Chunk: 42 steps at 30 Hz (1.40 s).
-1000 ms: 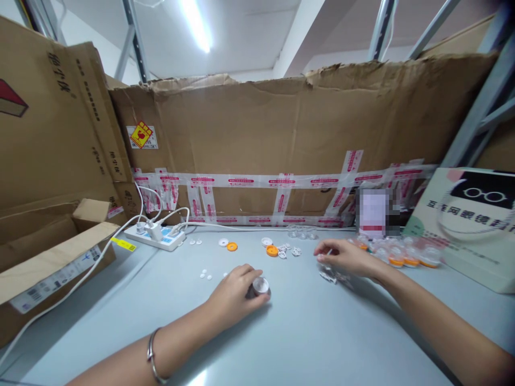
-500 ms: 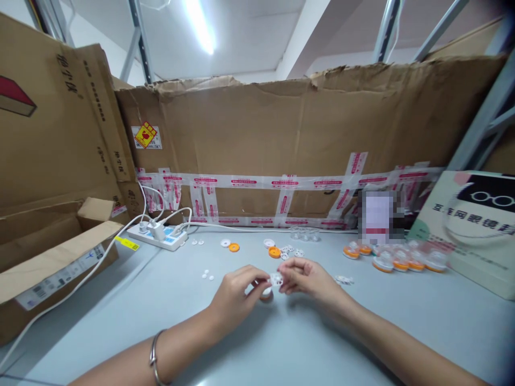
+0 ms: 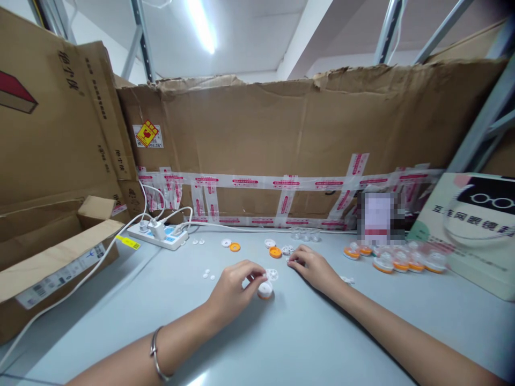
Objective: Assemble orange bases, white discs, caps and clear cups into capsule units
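Between the thumb and fingers of my left hand point(image 3: 240, 283) is a small white spoked disc point(image 3: 272, 274), held up off the table. Just below it a round white-and-orange piece point(image 3: 264, 290) sits on the table. My right hand point(image 3: 310, 266) rests farther back, its fingertips pinched together at the near edge of a small pile of white spoked discs point(image 3: 287, 250). What lies under those fingertips is too small to make out. Left of the pile are an orange ring point(image 3: 275, 252) and a white ring point(image 3: 270, 243).
Another white ring point(image 3: 226, 243) and orange ring point(image 3: 234, 247) lie farther left, near tiny white caps point(image 3: 206, 275). Clear domes with orange and white bases point(image 3: 400, 261) stand at right. A power strip point(image 3: 169, 238), an open carton point(image 3: 60, 257) and a large cardboard wall point(image 3: 249, 134) border the table.
My right hand has let go of the spoked disc and moved back to the pile of discs. My left hand keeps the disc, and the white-and-orange piece below shows more fully.
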### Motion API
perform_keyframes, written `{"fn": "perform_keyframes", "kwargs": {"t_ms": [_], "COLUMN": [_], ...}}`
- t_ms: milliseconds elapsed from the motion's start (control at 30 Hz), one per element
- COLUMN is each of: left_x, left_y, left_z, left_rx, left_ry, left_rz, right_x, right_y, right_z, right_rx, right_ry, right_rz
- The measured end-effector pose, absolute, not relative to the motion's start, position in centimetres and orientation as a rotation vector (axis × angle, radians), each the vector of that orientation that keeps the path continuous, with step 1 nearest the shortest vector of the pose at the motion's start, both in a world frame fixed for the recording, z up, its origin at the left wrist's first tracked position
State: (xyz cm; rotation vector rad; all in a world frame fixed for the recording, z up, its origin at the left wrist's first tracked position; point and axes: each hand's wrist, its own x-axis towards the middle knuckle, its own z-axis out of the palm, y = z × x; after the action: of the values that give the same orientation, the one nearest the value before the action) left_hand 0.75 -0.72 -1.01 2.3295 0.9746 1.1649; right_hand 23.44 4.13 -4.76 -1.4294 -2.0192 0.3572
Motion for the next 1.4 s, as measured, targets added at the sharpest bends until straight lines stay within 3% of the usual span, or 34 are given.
{"fn": "perform_keyframes", "kwargs": {"t_ms": [167, 367, 500, 1400], "left_x": [0.6, 0.6, 0.8, 1.2], "left_y": [-0.6, -0.3, -0.2, -0.4], "left_z": [-1.1, -1.3, -1.2, -0.9], "left_rx": [2.340, 2.340, 2.352, 2.360], "left_ry": [0.975, 0.994, 0.994, 0.982], "left_rz": [1.176, 1.188, 1.173, 1.226], "right_x": [23.0, 21.4, 21.1, 19.6], "right_y": [3.2, 1.1, 0.1, -1.6], "right_z": [-3.8, -2.0, -1.2, -0.9], "right_rx": [-1.371, -1.149, -0.998, -1.031], "right_ry": [-1.895, -1.256, -1.085, -1.248], "right_rz": [0.490, 1.366, 1.628, 1.129]}}
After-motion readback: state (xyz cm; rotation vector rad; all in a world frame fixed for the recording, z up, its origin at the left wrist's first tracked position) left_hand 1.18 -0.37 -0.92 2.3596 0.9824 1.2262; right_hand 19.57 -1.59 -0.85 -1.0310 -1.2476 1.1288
